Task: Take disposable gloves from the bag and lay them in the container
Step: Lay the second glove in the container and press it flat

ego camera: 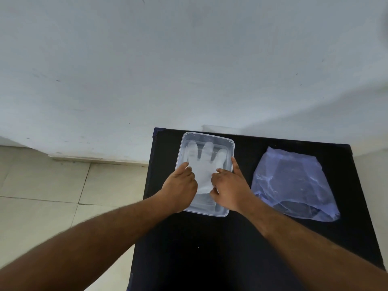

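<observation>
A translucent disposable glove (202, 164) lies flat, fingers pointing away, inside a clear plastic container (230, 213) on a black worktop (210, 248). The left hand (180, 186) and right hand (230, 191) press on its 2 sides, each grip loosely spread, fingertips on the glove rather than clasping it. A bluish plastic bag (294, 185) rests just beside the container, to its right.

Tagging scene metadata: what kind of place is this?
Probably a plain indoor room with a makeshift work surface, not a lab or kitchen. Clues: a bare pale wall, a tiled floor, and a small black table holding only a clear container and a plastic bag.
</observation>
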